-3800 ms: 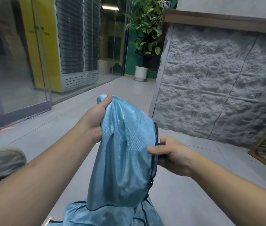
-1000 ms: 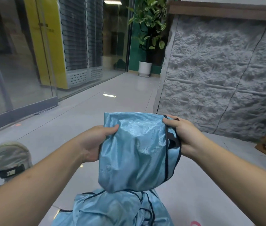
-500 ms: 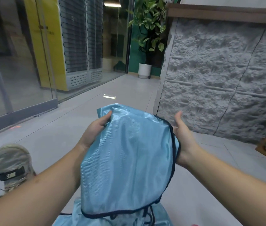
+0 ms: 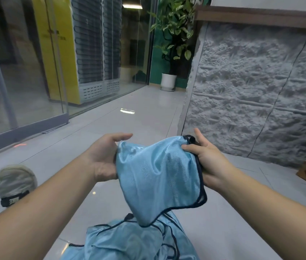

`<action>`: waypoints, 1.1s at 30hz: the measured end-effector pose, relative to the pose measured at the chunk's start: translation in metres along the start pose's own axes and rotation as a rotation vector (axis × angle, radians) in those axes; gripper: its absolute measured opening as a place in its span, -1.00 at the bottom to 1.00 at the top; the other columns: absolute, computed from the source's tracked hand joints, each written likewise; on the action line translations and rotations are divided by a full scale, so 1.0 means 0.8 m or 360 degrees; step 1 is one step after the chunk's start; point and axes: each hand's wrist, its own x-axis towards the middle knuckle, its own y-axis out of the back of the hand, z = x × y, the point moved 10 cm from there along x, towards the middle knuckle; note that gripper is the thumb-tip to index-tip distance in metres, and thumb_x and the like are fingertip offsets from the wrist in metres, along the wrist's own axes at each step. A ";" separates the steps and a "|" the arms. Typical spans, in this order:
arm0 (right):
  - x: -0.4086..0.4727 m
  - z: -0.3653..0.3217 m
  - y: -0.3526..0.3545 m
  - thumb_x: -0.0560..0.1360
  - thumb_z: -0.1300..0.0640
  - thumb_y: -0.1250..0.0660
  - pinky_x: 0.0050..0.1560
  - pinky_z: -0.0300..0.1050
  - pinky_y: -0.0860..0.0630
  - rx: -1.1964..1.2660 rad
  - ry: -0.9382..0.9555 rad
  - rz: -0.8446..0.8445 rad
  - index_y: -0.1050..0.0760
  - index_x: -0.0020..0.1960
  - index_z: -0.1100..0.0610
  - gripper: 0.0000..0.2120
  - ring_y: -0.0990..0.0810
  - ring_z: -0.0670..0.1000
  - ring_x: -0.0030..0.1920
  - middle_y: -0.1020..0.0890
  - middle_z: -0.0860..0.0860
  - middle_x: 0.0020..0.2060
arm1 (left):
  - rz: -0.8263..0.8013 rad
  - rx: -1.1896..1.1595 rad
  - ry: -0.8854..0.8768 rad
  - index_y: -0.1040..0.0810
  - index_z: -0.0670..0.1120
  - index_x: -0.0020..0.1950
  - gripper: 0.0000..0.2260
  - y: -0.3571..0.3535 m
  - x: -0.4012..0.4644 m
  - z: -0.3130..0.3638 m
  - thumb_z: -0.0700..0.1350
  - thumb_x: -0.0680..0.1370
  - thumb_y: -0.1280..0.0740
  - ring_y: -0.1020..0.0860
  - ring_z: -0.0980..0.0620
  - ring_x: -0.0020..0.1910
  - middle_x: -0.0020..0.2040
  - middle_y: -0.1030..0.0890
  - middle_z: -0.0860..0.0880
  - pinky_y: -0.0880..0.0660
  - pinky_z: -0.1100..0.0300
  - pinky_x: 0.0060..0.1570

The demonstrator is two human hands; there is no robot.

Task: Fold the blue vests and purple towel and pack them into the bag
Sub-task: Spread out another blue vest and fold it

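From the head view, both bare forearms are stretched forward above the grey tiled floor (image 4: 148,117); the left hand (image 4: 103,158) is held palm inward, its fingers curled around the left edge of a light blue vest (image 4: 159,177), thumb extended over the top; the right hand (image 4: 206,158) is clamped on the right edge, thumb pressed on the front, index finger raised. The vest is held in mid-air, shiny, crumpled, trimmed in dark binding, its lower end drooping onto a heap of more blue vests (image 4: 129,241) at the bottom edge.
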 end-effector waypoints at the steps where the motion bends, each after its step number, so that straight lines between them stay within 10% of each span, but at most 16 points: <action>1: 0.000 0.000 0.001 0.58 0.47 -0.32 -0.11 0.13 -0.73 -0.0002 0.0004 0.0029 -0.20 0.64 -0.20 -0.17 -0.77 0.20 0.00 -0.65 0.06 0.10 | -0.0029 -0.0019 0.0002 -0.60 -0.34 0.28 -0.59 -0.002 -0.002 0.002 -0.08 0.56 -0.32 -0.66 -0.22 0.14 0.24 -0.65 -0.22 -0.55 -0.06 0.26; 6: 0.008 0.002 0.009 0.61 0.44 -0.30 -0.15 0.08 -0.73 0.0106 -0.0069 0.0091 -0.33 0.60 -0.01 -0.35 -0.77 0.20 0.00 -0.64 0.18 0.28 | 0.0091 -0.0360 -0.0209 -0.51 -0.38 0.29 -0.70 0.008 0.006 0.013 -0.26 0.60 -0.27 -0.74 -0.20 -0.21 -0.11 -0.70 -0.28 -0.69 0.01 -0.13; 11: 0.012 0.003 0.015 0.66 0.42 -0.21 -0.09 0.05 -0.74 0.0013 -0.0096 0.0135 -0.66 0.19 0.21 -0.70 -0.76 0.19 -0.06 -0.74 0.25 0.05 | -0.0072 -0.0233 -0.0319 -0.49 -0.05 0.52 -0.57 0.002 0.019 0.011 -0.02 0.64 -0.35 -0.64 -0.24 0.28 0.37 -0.60 -0.12 -0.49 -0.15 0.32; 14: 0.013 0.002 0.016 0.66 0.41 -0.18 0.00 0.05 -0.73 -0.0070 -0.0125 0.0108 -0.64 0.22 0.26 -0.70 -0.75 0.20 0.00 -0.74 0.26 0.07 | -0.0113 0.0150 -0.0439 -0.40 0.26 0.53 -0.43 -0.008 0.015 0.015 -0.24 0.62 -0.35 -0.70 -0.11 0.17 0.24 -0.67 -0.04 -0.56 -0.06 0.22; 19: 0.013 -0.013 0.009 0.55 0.46 -0.33 -0.02 -0.02 -0.69 -0.0243 -0.0088 -0.0061 -0.65 0.25 0.23 -0.66 -0.76 0.18 0.06 -0.75 0.22 0.09 | 0.0046 0.0446 -0.0649 -0.64 0.00 0.30 -0.52 -0.006 0.000 0.036 -0.49 0.56 -0.31 -0.71 -0.25 -0.01 0.18 -0.67 -0.32 -0.69 -0.05 -0.06; 24: 0.009 -0.028 0.002 0.39 0.61 -0.42 -0.07 -0.06 -0.71 -0.0727 -0.0055 -0.0155 -0.62 0.31 0.23 -0.44 -0.76 0.21 0.01 -0.76 0.20 0.04 | 0.0205 0.0712 -0.0699 -0.68 -0.24 0.07 -0.83 -0.001 -0.004 0.055 -0.43 0.58 -0.35 -0.73 -0.23 -0.08 0.11 -0.71 -0.28 -0.70 -0.08 -0.04; 33: 0.005 -0.040 0.002 0.31 0.43 -0.61 0.10 -0.01 -0.70 -0.1776 0.0079 -0.0054 -0.67 0.28 0.09 -0.42 -0.73 0.12 0.02 -0.70 0.07 0.09 | 0.0461 0.1673 -0.0717 -0.62 0.02 0.35 -0.41 -0.018 -0.022 0.062 -0.28 0.37 -0.64 -0.58 0.00 0.03 0.22 -0.56 -0.05 -0.51 0.26 -0.12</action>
